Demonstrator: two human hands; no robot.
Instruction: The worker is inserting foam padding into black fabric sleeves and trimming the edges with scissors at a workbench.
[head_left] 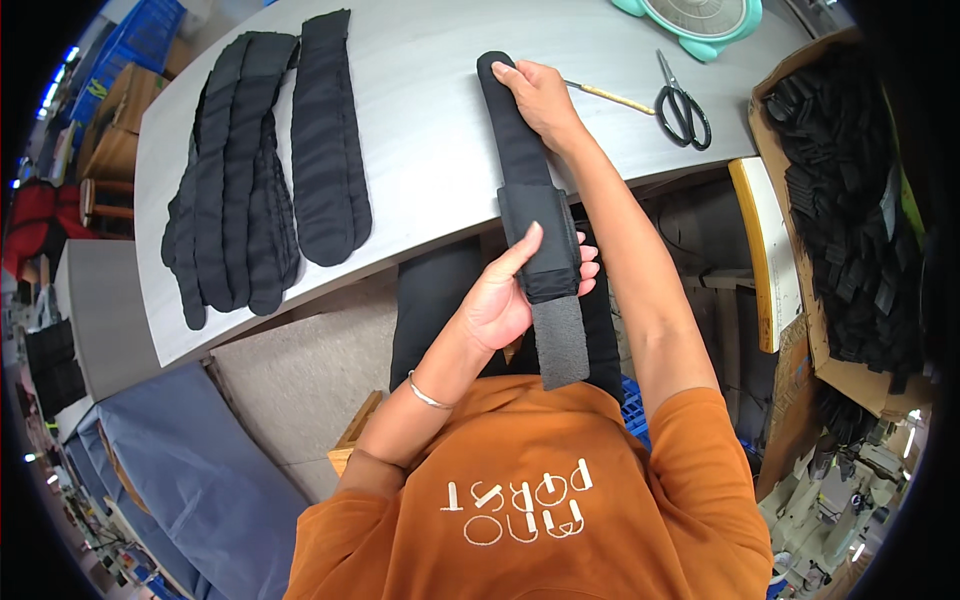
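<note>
A long black padded fabric strap (530,235) lies lengthwise in front of me, partly over the table's edge. It has a rounded far end, a wider folded section in the middle and a fuzzy dark grey tab (561,345) at the near end. My left hand (500,295) cradles the wide section from below, fingertips showing past its right side and thumb raised along its left. Up at the rounded end, my right hand (540,100) pinches the strap, thumb on top. The fingers beneath the strap are hidden.
On the white table (420,130), several black straps (235,180) lie stacked at left, beside another pair (330,150). Black-handled scissors (684,112), a thin wooden-handled tool (615,98) and a teal-rimmed round fan (700,20) are at right. A cardboard box (765,120) holds black pieces.
</note>
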